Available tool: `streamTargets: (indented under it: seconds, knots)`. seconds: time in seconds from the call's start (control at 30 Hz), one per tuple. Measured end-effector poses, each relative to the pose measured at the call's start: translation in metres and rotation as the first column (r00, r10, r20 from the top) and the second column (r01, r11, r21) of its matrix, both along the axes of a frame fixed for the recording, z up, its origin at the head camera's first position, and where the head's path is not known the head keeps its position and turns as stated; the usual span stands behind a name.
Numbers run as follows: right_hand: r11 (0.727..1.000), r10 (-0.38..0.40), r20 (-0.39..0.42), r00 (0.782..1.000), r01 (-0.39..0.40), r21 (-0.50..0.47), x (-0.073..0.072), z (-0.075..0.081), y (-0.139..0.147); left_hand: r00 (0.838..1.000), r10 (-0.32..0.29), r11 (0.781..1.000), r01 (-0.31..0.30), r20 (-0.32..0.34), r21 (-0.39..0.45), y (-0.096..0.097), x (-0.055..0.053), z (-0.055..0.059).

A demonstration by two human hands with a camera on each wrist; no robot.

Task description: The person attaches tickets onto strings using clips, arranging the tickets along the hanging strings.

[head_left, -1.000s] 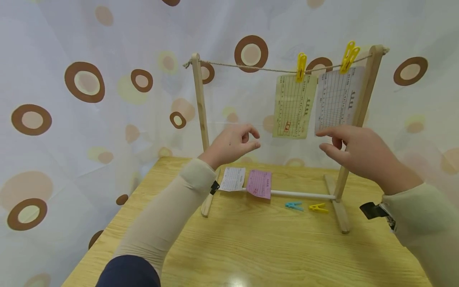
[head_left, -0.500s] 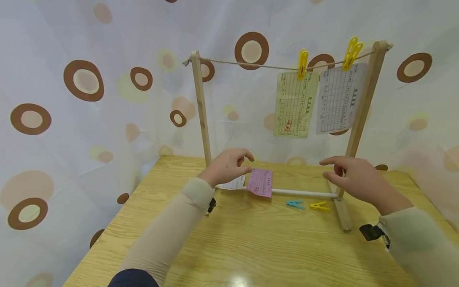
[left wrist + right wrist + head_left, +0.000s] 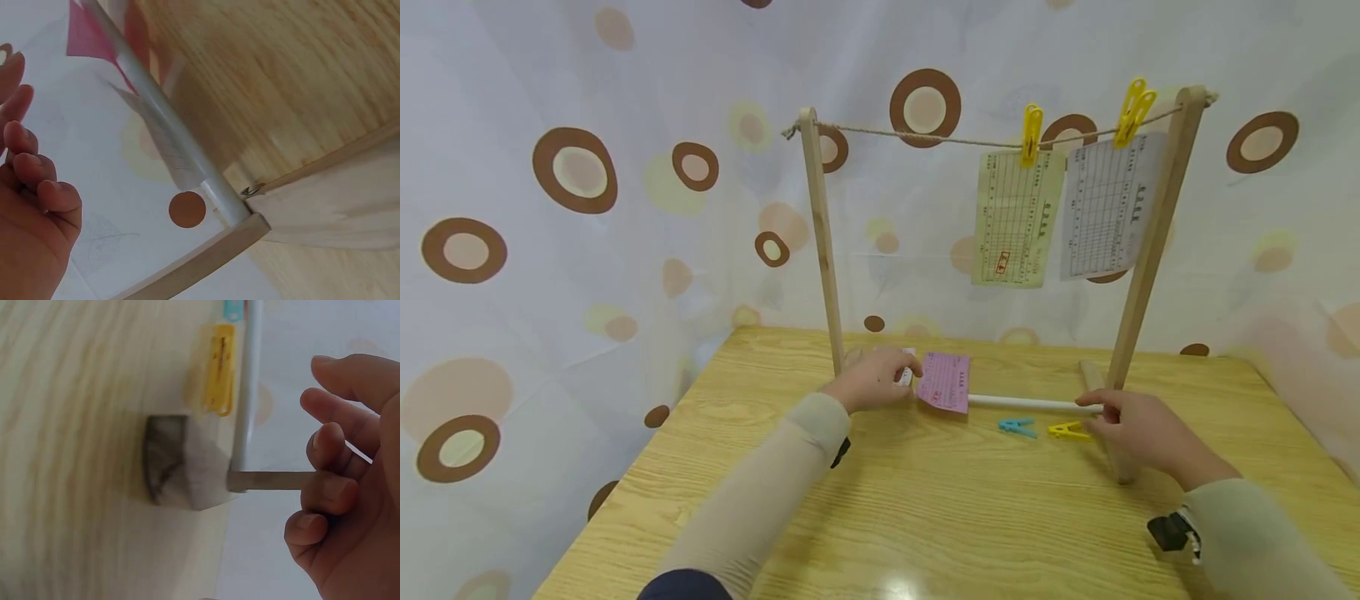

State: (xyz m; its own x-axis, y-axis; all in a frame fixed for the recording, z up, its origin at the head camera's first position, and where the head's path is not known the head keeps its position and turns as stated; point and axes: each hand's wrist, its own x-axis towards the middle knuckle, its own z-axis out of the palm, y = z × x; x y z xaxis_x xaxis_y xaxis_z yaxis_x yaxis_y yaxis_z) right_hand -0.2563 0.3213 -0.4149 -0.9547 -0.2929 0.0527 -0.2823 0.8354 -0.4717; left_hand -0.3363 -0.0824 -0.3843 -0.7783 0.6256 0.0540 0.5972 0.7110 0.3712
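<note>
In the head view my left hand (image 3: 874, 380) hovers with loosely bent fingers over a small white printed slip (image 3: 907, 377), partly hiding it. A pink slip (image 3: 944, 382) lies over the white rod (image 3: 1030, 403) just to the right of these fingers. At the rack's right foot, my right hand (image 3: 1138, 425) has its fingertips beside a yellow clothespin (image 3: 1067, 431). Thumb and index finger are apart, with nothing between them in the right wrist view. A blue clothespin (image 3: 1017, 427) lies left of the yellow one.
A wooden rack with left post (image 3: 823, 242) and right post (image 3: 1157, 237) carries a string (image 3: 917, 135). Yellow clothespins (image 3: 1032, 133) hold a yellow printed sheet (image 3: 1017, 221) and a white sheet (image 3: 1108, 208) on it. A dotted curtain (image 3: 647, 100) hangs behind the wooden table (image 3: 925, 517).
Both hands have moved down from mid-height of the rack, the left onto the white slip's spot, the right beside the yellow clothespin. The hanging sheets and clothespins stay in place.
</note>
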Motion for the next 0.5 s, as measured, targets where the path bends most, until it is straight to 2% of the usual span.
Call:
streamTargets:
  seconds: [0.13,0.27,0.37,0.5]
  knots:
    - [1.000,0.006,0.056,0.998,-0.008,0.025,-0.002,-0.010,0.006,0.998,0.004,1.000,-0.005,0.057,0.008,0.000,-0.003,-0.010]
    - [0.999,0.016,0.084,0.996,-0.019,0.038,-0.004,-0.017,0.008,0.999,0.002,1.000,-0.001,0.054,-0.013,0.001,-0.007,-0.018]
    - [0.999,0.010,0.099,0.995,-0.014,0.039,-0.005,-0.019,0.008,0.999,0.000,1.000,0.001,0.047,-0.025,0.004,-0.007,-0.021]
    - [0.997,0.025,0.105,0.994,-0.032,0.066,-0.008,-0.020,0.007,0.997,0.025,0.999,-0.022,0.070,-0.039,0.006,-0.005,-0.021]
